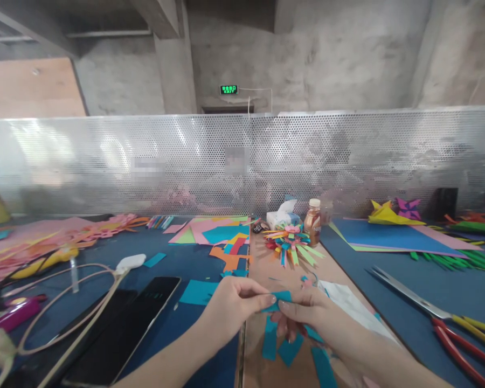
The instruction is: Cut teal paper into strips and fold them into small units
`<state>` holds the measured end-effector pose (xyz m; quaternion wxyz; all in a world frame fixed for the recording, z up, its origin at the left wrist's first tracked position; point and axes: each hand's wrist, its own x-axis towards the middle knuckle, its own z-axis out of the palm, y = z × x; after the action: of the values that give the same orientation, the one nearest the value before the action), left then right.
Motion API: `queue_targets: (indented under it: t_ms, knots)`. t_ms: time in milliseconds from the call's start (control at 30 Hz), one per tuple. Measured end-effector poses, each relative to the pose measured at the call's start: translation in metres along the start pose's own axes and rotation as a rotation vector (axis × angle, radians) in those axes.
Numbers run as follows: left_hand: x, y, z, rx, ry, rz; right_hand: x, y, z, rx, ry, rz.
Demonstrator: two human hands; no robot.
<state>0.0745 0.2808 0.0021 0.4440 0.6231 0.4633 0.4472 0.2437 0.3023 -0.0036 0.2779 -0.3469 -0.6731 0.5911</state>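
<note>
A small piece of blue paper is pinched between both hands. My left hand grips its left edge between thumb and fingertips. Opposite it, my right hand holds the right part with the thumb on top and the other fingers curled below. Beneath the hands, several blue paper strips lie on the brown board. A larger blue paper sheet rests on the dark table, left of my left hand.
Scissors with red handles lie open at right. A phone and a white charger with its cable lie at left. Behind the hands stand a colorful paper-strip flower, a bottle and a tissue pack. A perforated metal divider crosses the back.
</note>
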Motion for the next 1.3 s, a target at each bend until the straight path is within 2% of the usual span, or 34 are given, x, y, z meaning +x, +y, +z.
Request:
queue_targets:
  t_ms: [233, 367, 467, 567, 633, 767, 967, 1300]
  knots:
    - [-0.004, 0.002, 0.004, 0.146, 0.015, 0.062, -0.009, -0.008, -0.006, -0.327, 0.05, -0.084]
    - [-0.004, 0.003, 0.002, 0.069, 0.065, 0.024, -0.006, -0.008, 0.0, -0.232, 0.051, -0.103]
    - [-0.003, 0.005, 0.002, -0.016, 0.054, -0.004, -0.002, -0.005, 0.007, -0.099, 0.049, -0.079]
    - [-0.005, 0.007, 0.003, -0.083, 0.051, -0.046, 0.0, 0.001, 0.011, -0.056, 0.077, -0.074]
    - [-0.005, 0.008, 0.005, -0.115, 0.077, -0.089, 0.002, 0.005, 0.012, -0.056, 0.103, -0.088]
    - [-0.004, 0.003, 0.007, -0.224, 0.055, -0.134, 0.006, 0.009, 0.014, -0.062, 0.129, -0.108]
    - [-0.004, -0.001, 0.007, -0.206, 0.105, -0.131, 0.007, 0.005, 0.019, -0.057, 0.142, -0.116]
    - [-0.004, -0.008, 0.007, -0.271, 0.066, -0.134, 0.005, 0.012, 0.024, -0.067, 0.13, -0.079]
